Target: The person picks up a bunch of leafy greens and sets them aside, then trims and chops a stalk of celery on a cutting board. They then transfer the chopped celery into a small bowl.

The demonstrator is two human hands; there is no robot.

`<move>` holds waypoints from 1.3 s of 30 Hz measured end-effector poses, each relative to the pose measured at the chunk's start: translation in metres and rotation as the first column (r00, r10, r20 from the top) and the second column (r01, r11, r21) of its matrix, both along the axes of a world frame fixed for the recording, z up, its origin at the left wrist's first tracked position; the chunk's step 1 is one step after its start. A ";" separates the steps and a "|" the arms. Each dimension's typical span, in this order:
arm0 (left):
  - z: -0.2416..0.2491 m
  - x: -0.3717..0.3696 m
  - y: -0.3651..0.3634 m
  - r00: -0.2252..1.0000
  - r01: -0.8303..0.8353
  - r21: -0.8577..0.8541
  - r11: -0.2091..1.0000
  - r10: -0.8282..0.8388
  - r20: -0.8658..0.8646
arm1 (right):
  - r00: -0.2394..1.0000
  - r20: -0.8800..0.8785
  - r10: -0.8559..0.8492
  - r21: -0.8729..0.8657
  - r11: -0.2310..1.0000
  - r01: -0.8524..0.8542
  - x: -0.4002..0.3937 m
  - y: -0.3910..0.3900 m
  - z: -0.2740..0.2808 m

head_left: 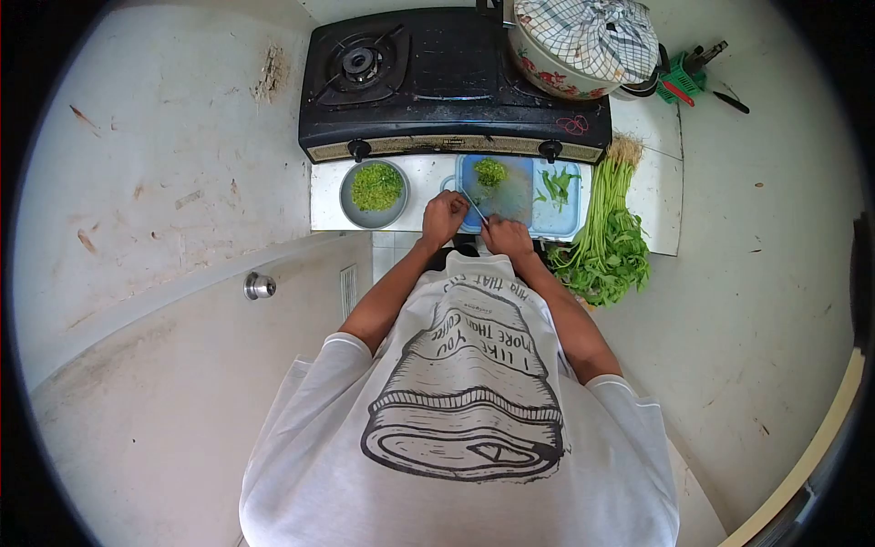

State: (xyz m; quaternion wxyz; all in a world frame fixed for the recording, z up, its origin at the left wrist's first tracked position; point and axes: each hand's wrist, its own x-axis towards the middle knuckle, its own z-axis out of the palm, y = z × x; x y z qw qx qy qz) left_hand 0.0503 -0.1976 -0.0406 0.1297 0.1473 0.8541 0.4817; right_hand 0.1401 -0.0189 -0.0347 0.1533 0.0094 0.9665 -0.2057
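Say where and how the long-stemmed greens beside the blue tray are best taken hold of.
Probably around the middle of the stems, from above and the right: there the bunch narrows between its roots and the spreading leaves. The blue tray lies close on its left, while white counter shows on its right. The right hand, holding the knife, would need freeing first.
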 end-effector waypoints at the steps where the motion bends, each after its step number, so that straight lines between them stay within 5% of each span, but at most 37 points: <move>1: 0.002 0.000 0.000 1.000 0.002 -0.011 1.000 -0.002 -0.009 | 1.000 -0.002 0.007 -0.001 1.000 -0.007 0.000 -0.001 0.003; 39: 0.015 0.002 -0.009 0.978 0.136 -0.143 0.980 -0.155 -0.136 | 1.000 0.024 -0.007 -0.007 1.000 0.008 -0.004 -0.006 -0.001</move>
